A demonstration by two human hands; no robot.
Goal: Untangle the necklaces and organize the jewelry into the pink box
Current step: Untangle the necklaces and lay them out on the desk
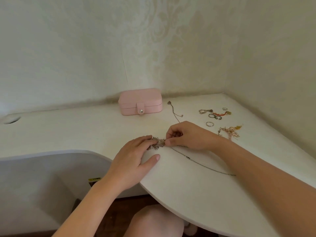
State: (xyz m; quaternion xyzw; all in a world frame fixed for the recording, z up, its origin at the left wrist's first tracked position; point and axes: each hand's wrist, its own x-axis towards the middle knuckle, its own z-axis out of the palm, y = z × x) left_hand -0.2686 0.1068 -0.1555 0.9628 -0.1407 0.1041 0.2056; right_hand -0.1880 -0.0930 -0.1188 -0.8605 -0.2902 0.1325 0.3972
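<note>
Left hand [135, 156] presses flat, right hand [186, 135] pinches tangled necklaces [156, 144] near the curved desk edge [151, 190].

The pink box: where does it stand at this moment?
In the head view the pink box stands closed at the back of the white desk, near the wall, left of the pendant chain.

White desk [68, 130] holds pink box [140, 100], tangled chains [158, 143], rings [209, 124].

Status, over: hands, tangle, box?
Left hand flat, pressing tangle. Right hand pinching its edge. Box snapped shut, loose pieces out on desk. Nothing blocking.
</note>
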